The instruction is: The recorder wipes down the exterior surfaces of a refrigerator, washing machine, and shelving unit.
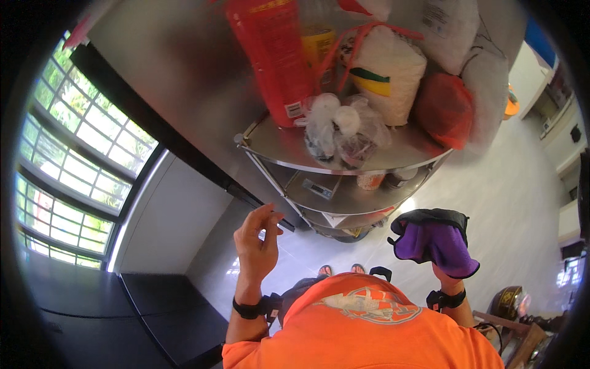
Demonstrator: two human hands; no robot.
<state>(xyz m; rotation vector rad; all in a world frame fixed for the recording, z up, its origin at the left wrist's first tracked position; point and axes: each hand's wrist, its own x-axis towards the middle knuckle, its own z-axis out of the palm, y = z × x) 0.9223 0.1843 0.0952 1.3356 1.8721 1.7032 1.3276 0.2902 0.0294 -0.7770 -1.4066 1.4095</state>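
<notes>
My left hand (pixel 259 244) is raised in front of the shelf unit, its fingers loosely bent and apart, with nothing in them. A purple cloth with a black edge (pixel 426 242) drapes over my right hand (pixel 445 276), which grips it from below; most of the fingers are hidden under the cloth. Both hands are on the near side of a metal tiered shelf (pixel 276 147) and touch neither its tiers nor the goods on them. A black strap with a small device sits on each wrist.
The top tier holds a red bottle (pixel 281 69), knotted clear plastic bags (pixel 345 129), a white packed bag (pixel 392 74) and a red bag (pixel 443 108). Lower down lies a small digital scale (pixel 318 188). A barred window (pixel 83 124) and black cabinet (pixel 120 318) stand left; wooden furniture (pixel 521 336) is lower right.
</notes>
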